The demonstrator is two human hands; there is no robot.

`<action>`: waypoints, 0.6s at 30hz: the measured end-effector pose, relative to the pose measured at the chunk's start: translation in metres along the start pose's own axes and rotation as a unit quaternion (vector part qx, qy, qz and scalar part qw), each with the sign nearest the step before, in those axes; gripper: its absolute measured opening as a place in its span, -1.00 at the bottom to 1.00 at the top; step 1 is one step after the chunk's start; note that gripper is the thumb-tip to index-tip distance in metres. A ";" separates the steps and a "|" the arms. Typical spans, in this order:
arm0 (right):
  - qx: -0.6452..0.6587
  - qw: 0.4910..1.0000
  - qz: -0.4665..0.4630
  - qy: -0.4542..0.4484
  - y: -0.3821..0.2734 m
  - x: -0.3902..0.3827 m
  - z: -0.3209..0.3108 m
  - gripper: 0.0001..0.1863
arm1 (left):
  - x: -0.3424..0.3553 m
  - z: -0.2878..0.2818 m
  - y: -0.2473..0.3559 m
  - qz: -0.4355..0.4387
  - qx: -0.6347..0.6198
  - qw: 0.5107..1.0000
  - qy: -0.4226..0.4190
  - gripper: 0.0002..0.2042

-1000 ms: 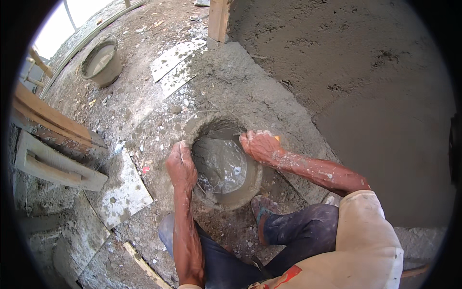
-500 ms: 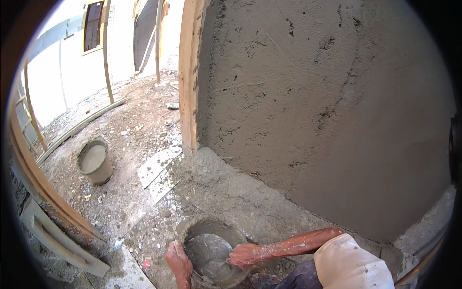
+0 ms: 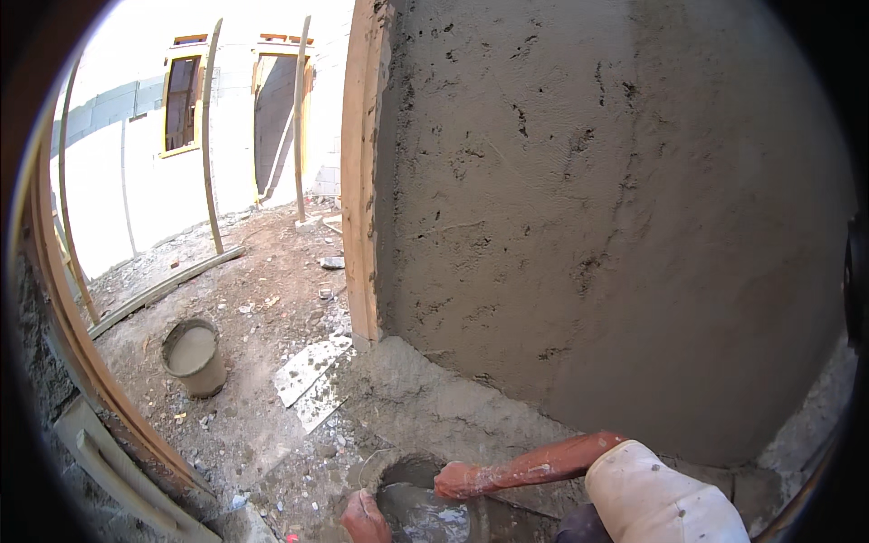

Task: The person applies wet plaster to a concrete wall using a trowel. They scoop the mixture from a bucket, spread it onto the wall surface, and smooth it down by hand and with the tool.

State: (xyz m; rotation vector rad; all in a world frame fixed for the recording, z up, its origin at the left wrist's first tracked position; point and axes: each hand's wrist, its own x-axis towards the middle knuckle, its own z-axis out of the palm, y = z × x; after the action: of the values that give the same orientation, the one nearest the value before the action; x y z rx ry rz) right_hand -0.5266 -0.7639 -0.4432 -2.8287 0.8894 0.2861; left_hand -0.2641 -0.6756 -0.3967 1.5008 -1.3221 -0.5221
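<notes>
A mortar-crusted bucket (image 3: 478, 518) stands low in the picture, with wet grey mortar (image 3: 424, 509) inside it. My left hand (image 3: 365, 518) is closed at the bucket's left rim, where a thin wire handle (image 3: 364, 469) rises from its fingers. My right hand (image 3: 459, 481) makes a fist over the far right part of the bucket's mouth, just above the mortar. Whatever it grips is hidden by the fingers. The right forearm reaches in from the right, splashed with mortar.
A freshly plastered wall (image 3: 543, 226) rises ahead, edged by a wooden post (image 3: 361, 181). Another bucket (image 3: 194, 357) of grey liquid stands on rubble ground at left. Spattered white boards (image 3: 312, 380) lie between. At lower left is a wooden plastering float (image 3: 127, 471).
The view has tilted up, so the bucket sits lower in the picture. My right hand has shifted from down in the mortar toward the bucket's far rim. The wire handle now shows.
</notes>
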 end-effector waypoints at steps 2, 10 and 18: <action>-0.010 0.999 -0.036 -0.035 0.008 -0.005 0.018 -0.86 | 0.001 -0.002 0.005 0.001 -0.017 1.000 0.011 -0.70; 0.180 0.977 0.069 -0.091 -0.045 -0.037 0.042 -0.72 | 0.006 -0.007 -0.008 -0.018 -0.012 1.000 0.006 -0.71; 0.482 0.830 0.214 -0.184 -0.083 -0.047 0.001 -0.74 | 0.007 0.006 -0.010 -0.020 -0.025 0.999 0.014 -0.71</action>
State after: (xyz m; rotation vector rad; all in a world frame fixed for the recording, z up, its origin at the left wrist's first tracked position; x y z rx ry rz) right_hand -0.5168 -0.6707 -0.4255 -1.5685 1.1331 0.3000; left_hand -0.2623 -0.6858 -0.4055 1.4914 -1.2502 -0.5545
